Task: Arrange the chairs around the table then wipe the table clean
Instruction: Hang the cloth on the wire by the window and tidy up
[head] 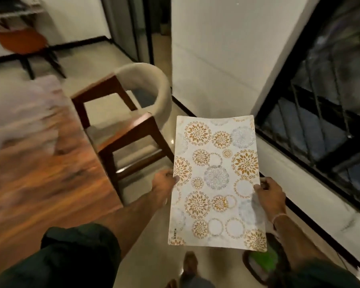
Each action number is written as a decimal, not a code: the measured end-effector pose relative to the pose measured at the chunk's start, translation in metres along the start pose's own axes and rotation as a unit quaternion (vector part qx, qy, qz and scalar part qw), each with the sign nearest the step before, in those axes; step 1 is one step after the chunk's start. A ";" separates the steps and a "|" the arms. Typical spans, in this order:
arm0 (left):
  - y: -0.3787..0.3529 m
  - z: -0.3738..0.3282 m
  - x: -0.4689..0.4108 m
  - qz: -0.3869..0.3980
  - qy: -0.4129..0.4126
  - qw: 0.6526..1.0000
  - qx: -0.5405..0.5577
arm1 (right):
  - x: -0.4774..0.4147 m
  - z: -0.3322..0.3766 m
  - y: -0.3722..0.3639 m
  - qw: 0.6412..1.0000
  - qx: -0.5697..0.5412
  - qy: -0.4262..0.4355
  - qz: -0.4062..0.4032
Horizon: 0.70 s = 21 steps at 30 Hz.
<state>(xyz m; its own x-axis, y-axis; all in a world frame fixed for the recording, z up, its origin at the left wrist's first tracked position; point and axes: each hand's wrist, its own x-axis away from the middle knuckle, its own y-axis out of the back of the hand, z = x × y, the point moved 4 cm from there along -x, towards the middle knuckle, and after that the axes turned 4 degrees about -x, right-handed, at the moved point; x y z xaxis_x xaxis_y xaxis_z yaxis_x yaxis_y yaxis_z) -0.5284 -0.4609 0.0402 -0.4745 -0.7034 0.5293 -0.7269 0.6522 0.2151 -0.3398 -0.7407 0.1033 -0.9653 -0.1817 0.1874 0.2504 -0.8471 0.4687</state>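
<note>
I hold a flat white placemat (215, 181) printed with gold and grey flower circles out in front of me, above the floor. My left hand (163, 187) grips its left edge and my right hand (268, 192) grips its right edge. The wooden table (35, 179) lies to my left, blurred by motion. A chair (131, 113) with a beige curved back and dark wooden frame stands at the table's far right corner, between table and wall.
An orange chair (23, 41) stands at the far left by the wall. A white wall corner (227, 59) rises straight ahead. A dark barred window (330, 111) runs along the right above a white ledge (312, 196). A green-soled slipper (262, 261) lies on the floor near my feet.
</note>
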 end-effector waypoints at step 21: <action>0.408 0.039 0.042 -0.379 0.039 0.896 0.229 | 0.093 0.230 -0.444 0.893 0.013 0.144 0.426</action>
<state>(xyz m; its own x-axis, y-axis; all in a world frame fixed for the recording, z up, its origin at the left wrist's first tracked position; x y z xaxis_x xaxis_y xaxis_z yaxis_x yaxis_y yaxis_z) -0.8641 -0.2353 0.1181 0.2658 -0.8612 0.4332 -0.9612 -0.2024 0.1873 -0.5235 -0.2668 0.1116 -0.4012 -0.8790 0.2576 0.9013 -0.3287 0.2823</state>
